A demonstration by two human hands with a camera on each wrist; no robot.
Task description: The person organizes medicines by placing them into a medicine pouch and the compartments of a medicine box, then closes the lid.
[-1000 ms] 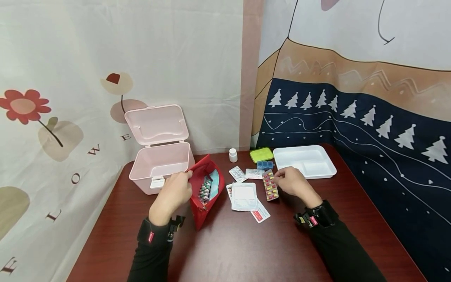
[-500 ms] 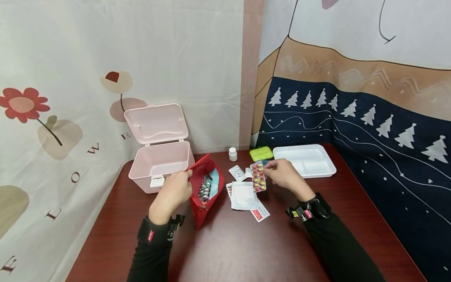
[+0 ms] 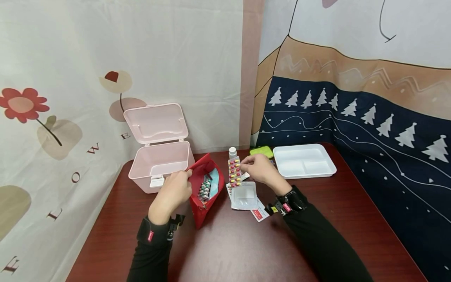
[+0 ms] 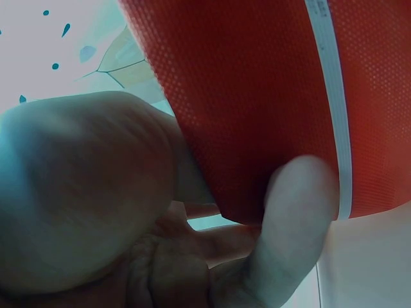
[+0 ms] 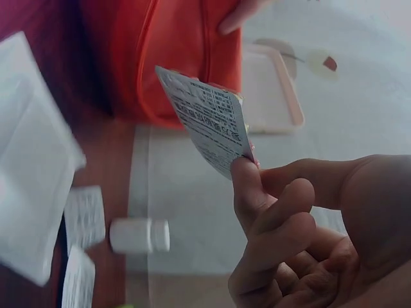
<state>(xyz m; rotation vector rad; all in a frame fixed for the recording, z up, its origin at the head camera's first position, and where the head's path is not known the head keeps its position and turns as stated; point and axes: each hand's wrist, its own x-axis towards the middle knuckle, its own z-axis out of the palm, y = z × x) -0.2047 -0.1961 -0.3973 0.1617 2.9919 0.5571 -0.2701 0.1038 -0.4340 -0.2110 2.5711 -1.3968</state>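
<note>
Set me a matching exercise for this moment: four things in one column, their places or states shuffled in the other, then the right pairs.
Column one:
1. red pouch
2. white divided tray
3. capsule blister pack
4. pink storage box

Column two:
A. lid raised
B. pinched by the right hand
C. gripped by the left hand
D. right of the lime-green case

Pairs: 1-C, 2-D, 3-B, 4-A

Soft glare marks the table (image 3: 232,244); wrist views look hazy.

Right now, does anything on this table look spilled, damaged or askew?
Nothing looks spilled or damaged. Mildly askew: the white square packet lies over a red-and-white packet sticking out at an angle. The red pouch gapes, its edge gripped by the left hand.
</note>
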